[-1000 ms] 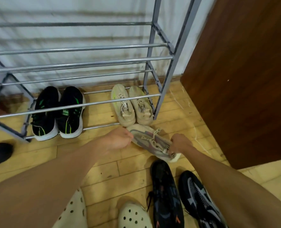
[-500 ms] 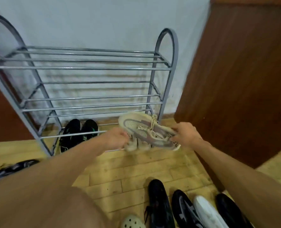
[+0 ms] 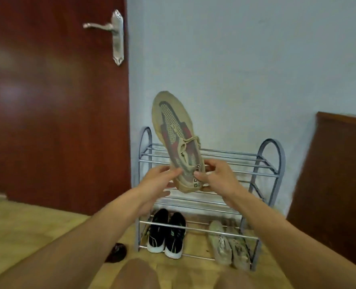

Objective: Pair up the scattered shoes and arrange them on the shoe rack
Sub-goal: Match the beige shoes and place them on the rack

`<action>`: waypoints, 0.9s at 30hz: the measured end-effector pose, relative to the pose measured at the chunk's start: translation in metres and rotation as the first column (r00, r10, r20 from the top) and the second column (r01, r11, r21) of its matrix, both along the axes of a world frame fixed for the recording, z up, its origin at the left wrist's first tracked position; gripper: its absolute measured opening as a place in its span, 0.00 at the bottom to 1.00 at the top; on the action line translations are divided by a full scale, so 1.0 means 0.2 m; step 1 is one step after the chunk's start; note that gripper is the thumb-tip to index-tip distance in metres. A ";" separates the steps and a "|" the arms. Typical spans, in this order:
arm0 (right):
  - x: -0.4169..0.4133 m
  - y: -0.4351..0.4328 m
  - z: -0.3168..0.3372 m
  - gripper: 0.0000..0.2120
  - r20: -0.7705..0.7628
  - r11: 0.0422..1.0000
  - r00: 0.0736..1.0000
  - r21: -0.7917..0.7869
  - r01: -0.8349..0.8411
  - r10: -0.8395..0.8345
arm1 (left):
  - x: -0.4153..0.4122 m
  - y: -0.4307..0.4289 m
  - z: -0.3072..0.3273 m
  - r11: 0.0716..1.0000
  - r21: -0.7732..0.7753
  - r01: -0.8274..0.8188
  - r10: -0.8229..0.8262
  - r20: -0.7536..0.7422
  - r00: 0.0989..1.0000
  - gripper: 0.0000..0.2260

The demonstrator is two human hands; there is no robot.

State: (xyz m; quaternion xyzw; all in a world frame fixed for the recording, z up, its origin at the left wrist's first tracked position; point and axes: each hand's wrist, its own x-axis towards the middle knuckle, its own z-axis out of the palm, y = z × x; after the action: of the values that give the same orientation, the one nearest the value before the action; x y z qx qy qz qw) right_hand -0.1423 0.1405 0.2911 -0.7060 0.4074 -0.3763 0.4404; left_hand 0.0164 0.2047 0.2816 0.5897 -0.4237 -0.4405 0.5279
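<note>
I hold a beige knit sneaker (image 3: 176,134) with grey and red panels up in the air, toe pointing up, in front of the grey metal shoe rack (image 3: 273,161). My left hand (image 3: 159,181) grips its heel from the left and my right hand (image 3: 214,177) grips the heel from the right. On the rack's bottom tier stand a pair of black sneakers with white soles (image 3: 166,234) at the left and a pair of beige sneakers (image 3: 229,245) at the right. The upper tiers carry nothing.
A dark shoe (image 3: 116,252) lies on the wooden floor left of the rack. A red-brown door (image 3: 54,101) with a metal handle (image 3: 110,28) stands at the left, and a brown wooden panel (image 3: 335,184) at the right. My knees fill the bottom edge.
I lifted the beige sneaker from the floor to above the rack's top and turned it toe-up. My view rose; the shoes near my feet dropped out of sight.
</note>
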 end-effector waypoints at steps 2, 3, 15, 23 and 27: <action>0.19 0.10 0.05 0.11 0.057 0.995 0.994 0.041 -0.093 0.091 | 0.12 0.12 0.06 0.989 -0.102 -0.104 0.102 -0.026 0.994 0.14; 0.28 0.15 0.07 0.12 0.076 0.989 0.988 0.065 -0.136 0.131 | 0.18 0.18 0.08 0.974 -0.151 -0.171 0.168 -0.034 0.985 0.11; 1.20 0.59 -0.26 0.14 -0.229 0.855 0.829 0.240 -0.460 0.510 | 1.00 0.96 -0.31 0.939 0.049 -0.340 0.332 0.124 0.935 0.20; 1.52 0.69 -0.81 0.25 -0.525 0.892 0.725 0.190 -0.411 0.446 | 1.24 1.33 -0.86 0.814 0.285 -0.507 0.472 0.185 0.862 0.11; 1.52 0.62 -1.05 0.26 -0.574 0.898 0.696 0.204 -0.389 0.432 | 1.33 1.42 -1.13 0.714 0.404 -0.572 0.523 0.235 0.819 0.08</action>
State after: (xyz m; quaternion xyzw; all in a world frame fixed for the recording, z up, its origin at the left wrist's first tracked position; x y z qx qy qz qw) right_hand 0.1617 0.2641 0.0811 -0.8464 0.3708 -0.0087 0.3821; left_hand 0.2825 0.4890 0.0546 0.8173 -0.1409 -0.3200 0.4579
